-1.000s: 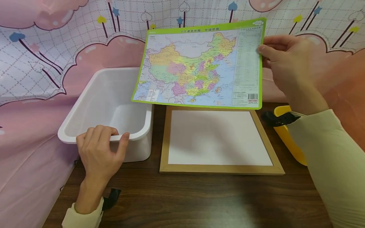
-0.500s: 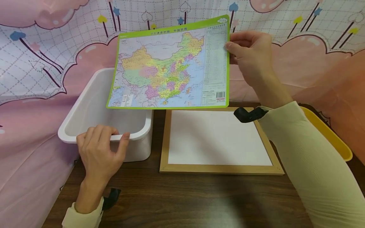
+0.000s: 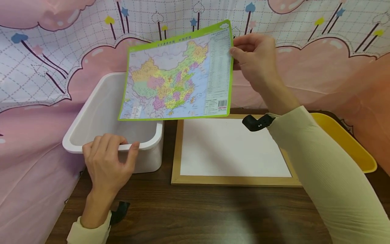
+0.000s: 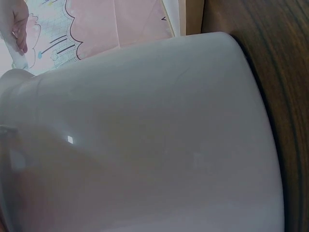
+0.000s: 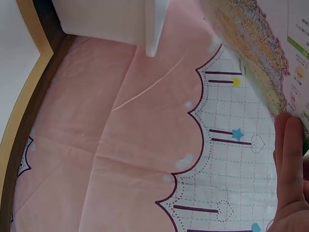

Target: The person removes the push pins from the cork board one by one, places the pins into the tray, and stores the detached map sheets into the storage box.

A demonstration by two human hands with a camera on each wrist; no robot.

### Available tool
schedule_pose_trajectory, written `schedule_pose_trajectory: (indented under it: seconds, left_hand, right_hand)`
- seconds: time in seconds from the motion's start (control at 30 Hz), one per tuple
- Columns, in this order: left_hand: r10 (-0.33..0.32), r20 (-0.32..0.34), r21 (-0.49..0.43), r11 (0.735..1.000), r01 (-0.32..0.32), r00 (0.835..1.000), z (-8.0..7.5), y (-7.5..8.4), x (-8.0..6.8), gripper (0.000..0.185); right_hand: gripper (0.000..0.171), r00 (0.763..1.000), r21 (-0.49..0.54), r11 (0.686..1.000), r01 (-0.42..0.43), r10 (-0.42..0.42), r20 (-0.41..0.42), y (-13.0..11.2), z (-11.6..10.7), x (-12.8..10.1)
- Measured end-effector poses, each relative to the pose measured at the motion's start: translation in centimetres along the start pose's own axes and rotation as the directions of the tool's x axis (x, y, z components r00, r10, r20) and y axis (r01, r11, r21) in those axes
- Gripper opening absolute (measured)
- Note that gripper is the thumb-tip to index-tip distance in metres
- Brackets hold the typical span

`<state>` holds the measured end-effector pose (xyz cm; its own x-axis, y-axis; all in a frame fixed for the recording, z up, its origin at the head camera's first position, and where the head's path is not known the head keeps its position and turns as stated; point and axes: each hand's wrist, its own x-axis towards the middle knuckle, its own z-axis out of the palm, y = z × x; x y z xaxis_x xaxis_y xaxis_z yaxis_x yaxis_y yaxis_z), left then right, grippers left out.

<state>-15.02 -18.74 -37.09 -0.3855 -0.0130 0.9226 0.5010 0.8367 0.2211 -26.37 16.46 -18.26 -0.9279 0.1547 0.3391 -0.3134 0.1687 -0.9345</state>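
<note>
My right hand (image 3: 256,61) pinches the right edge of a green-bordered map sheet (image 3: 170,81), thumb on its printed face. The sheet hangs in the air, slightly bent. Its lower left part lies in front of the opening of a white plastic bin (image 3: 149,159) in the head view. My left hand (image 3: 108,161) grips the bin's front rim, with the thumb outside. From the left wrist the smooth outer wall of the bin (image 4: 159,130) fills most of the view. In the right wrist view, the back of the sheet (image 5: 270,43) shows beside the fingers (image 5: 289,154).
A wood-framed whiteboard (image 3: 231,152) lies on the dark wooden table (image 3: 195,213), right of the white bin. Farther right, a yellow container (image 3: 344,142) is partly behind my right sleeve. A patterned pink and white cloth (image 3: 310,71) hangs behind.
The map sheet has moved left with my right hand, from above the whiteboard to partly over the white bin, and now tilts more. My left hand stays on the rim.
</note>
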Motion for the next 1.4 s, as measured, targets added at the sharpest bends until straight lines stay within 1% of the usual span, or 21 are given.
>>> schedule_pose_trajectory:
  seconds: [0.07, 0.37, 0.83, 1.0, 1.17, 1.4]
  left_hand:
    - [0.0, -0.001, -0.003, 1.0, 0.0, 1.0, 0.0, 0.0, 0.0, 0.061]
    - [0.006, -0.013, -0.012, 1.0, -0.006, 1.0, 0.1, 0.2, 0.1, 0.062]
    - [0.003, -0.012, -0.014, 1.0, -0.003, 1.0, 0.0, 0.2, 0.0, 0.062]
    - [0.0, -0.012, -0.013, 1.0, 0.0, 1.0, 0.0, 0.2, 0.0, 0.063]
    - [0.002, -0.008, -0.016, 1.0, -0.002, 1.0, 0.0, 0.1, 0.0, 0.063]
    - [0.003, -0.006, -0.015, 1.0, -0.003, 1.0, 0.0, 0.1, 0.1, 0.062]
  right_hand:
    - [0.02, 1.0, -0.023, 1.0, -0.003, 0.003, -0.004, 0.1, 0.4, 0.1]
    - [0.025, 0.998, -0.105, 0.993, -0.061, 0.061, 0.0, 0.4, 2.1, 0.3]
    - [0.028, 0.986, -0.132, 0.978, -0.161, 0.164, 0.012, 1.2, 4.6, 0.3]
    - [0.029, 0.986, -0.15, 0.975, -0.163, 0.168, 0.02, 1.7, 5.4, 0.1]
    - [0.029, 0.985, -0.165, 0.973, -0.165, 0.17, 0.017, 2.1, 5.7, 0.0]
    - [0.022, 0.986, -0.118, 0.981, -0.151, 0.158, 0.052, 2.4, 5.9, -0.2]
